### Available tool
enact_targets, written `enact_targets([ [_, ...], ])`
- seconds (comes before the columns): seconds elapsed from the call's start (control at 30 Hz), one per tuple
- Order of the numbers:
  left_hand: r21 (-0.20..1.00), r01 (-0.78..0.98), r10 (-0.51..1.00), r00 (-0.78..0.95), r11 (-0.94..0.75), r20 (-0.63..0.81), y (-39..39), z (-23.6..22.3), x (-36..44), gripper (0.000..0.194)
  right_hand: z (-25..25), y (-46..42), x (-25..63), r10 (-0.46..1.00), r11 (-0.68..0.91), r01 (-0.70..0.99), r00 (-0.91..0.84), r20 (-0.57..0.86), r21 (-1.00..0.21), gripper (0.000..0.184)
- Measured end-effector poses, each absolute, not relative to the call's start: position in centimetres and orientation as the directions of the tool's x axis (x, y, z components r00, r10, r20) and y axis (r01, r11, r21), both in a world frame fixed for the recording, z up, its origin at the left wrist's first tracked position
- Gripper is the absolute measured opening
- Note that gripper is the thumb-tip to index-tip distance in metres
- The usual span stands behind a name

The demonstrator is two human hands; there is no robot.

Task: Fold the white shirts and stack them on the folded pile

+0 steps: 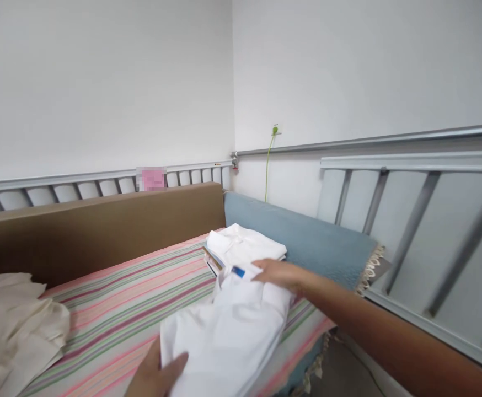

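Note:
A white folded shirt (228,336) with a blue label (238,271) near its collar is held over the bed in both my hands. My left hand (157,370) grips its near left edge, thumb on top and fingers hidden underneath. At the collar end, my right hand (280,274) pinches the cloth by its right side. Just beyond lies another folded white garment (247,243) against the blue cover. A flat item with a brown edge (213,260) sticks out beside that garment; its kind is unclear.
Striped bedding (112,320) covers the bed. A crumpled cream cloth (17,336) lies at the left. Around the bed stand a brown padded board (100,234), a blue fringed cover (307,234) and metal rails (414,231). A green cord (268,171) hangs from the wall socket.

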State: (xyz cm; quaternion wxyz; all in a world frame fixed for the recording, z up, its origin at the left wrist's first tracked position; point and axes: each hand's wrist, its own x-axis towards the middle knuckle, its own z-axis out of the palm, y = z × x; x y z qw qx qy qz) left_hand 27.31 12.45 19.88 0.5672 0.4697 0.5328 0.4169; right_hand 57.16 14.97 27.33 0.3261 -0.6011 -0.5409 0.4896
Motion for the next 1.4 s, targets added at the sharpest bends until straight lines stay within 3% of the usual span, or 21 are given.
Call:
enact_targets([
  [0.1, 0.986, -0.042, 0.952, 0.268, 0.164, -0.147, 15.5, 27.4, 31.3, 0.061, 33.5, 17.2, 60.4, 0.988, -0.098, 0.201, -0.099, -0.119, -0.975, 0.039],
  [0.2, 0.994, -0.108, 0.961, 0.270, -0.028, 0.057, 19.7, 32.4, 35.3, 0.055, 38.2, 20.3, 63.9, 0.999, 0.050, 0.151, -0.022, 0.048, -0.987, 0.046],
  [0.27, 0.982, -0.158, 0.958, 0.250, -0.106, 0.144, 22.9, 33.0, 38.1, 0.051, 39.0, 22.8, 66.8, 0.992, 0.119, 0.147, 0.025, 0.124, -0.982, 0.049],
  [0.33, 0.975, -0.207, 0.959, 0.248, -0.083, 0.135, 26.0, 31.2, 41.2, 0.047, 37.3, 25.6, 69.8, 0.989, 0.141, 0.132, 0.030, 0.146, -0.981, 0.050],
  [0.4, 0.975, -0.219, 0.963, 0.269, 0.038, 0.023, 28.9, 27.4, 44.4, 0.043, 33.1, 28.5, 72.7, 0.995, 0.081, 0.112, 0.041, 0.086, -0.990, 0.051],
  [0.57, 0.929, -0.076, 0.915, 0.221, 0.362, -0.339, 33.8, 15.7, 49.7, 0.037, 18.4, 33.1, 76.7, 0.930, -0.340, 0.149, 0.198, -0.309, -0.928, 0.048],
  [0.67, 0.923, -0.043, 0.906, 0.211, 0.383, -0.367, 34.8, 12.3, 50.1, 0.037, 13.0, 33.8, 77.5, 0.904, -0.399, 0.101, 0.211, -0.373, -0.911, 0.051],
  [0.8, 0.933, -0.023, 0.911, 0.227, 0.358, -0.344, 34.8, 12.2, 49.5, 0.037, 11.8, 34.1, 78.6, 0.929, -0.325, 0.047, 0.204, -0.309, -0.945, 0.052],
  [1.0, 0.992, 0.084, 0.983, 0.150, 0.094, -0.105, 33.8, 12.4, 49.5, 0.036, 13.1, 34.7, 78.5, 0.950, -0.254, 0.141, 0.225, -0.218, -0.957, 0.056],
  [1.17, 0.978, 0.124, 0.960, 0.204, 0.168, -0.191, 33.0, 13.0, 49.3, 0.040, 14.0, 35.0, 77.7, 0.940, -0.294, 0.456, 0.295, -0.169, -0.840, 0.044],
  [1.3, 0.974, 0.221, 0.970, 0.220, 0.053, -0.103, 30.3, 12.6, 44.0, 0.048, 16.6, 34.5, 76.3, 0.870, -0.372, 0.698, 0.491, 0.031, -0.612, 0.041],
  [1.4, 0.895, 0.431, 0.991, 0.105, -0.117, 0.079, 26.5, 11.0, 36.5, 0.045, 18.7, 34.1, 72.5, 0.860, -0.235, 0.823, 0.424, 0.284, -0.518, 0.043],
])
